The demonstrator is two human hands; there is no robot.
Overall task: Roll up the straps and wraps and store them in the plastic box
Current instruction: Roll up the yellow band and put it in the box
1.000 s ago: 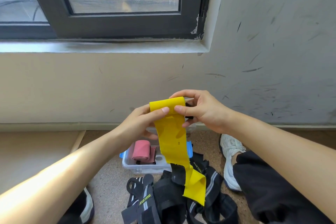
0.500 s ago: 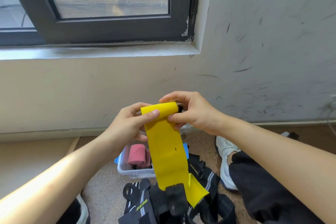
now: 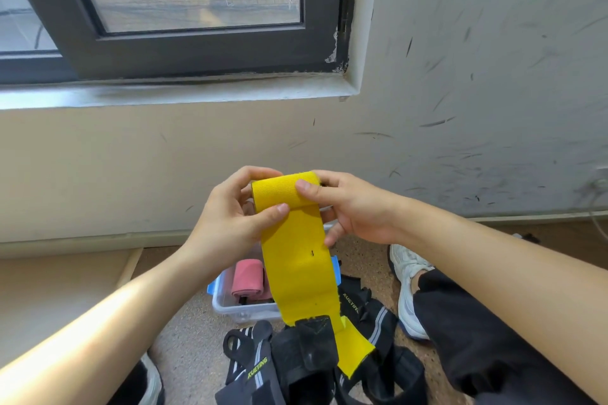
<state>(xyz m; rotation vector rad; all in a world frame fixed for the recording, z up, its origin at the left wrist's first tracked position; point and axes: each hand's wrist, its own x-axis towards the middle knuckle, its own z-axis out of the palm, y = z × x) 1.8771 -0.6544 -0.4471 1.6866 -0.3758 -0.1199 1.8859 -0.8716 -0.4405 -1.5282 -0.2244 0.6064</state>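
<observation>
Left hand point(image 3: 237, 219) and right hand point(image 3: 357, 207) pinch the yellow wrap point(image 3: 296, 260), its top now rolled thicker than a second ago; most hangs unrolled over the plastic box point(image 3: 237, 310).

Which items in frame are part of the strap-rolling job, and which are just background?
Job:
- yellow wrap, partly rolled, gripped by left hand and right hand
- pink roll inside the plastic box
- black straps, unrolled, in a pile

Lying about:
- white shoe
- window
- scuffed wall
</observation>
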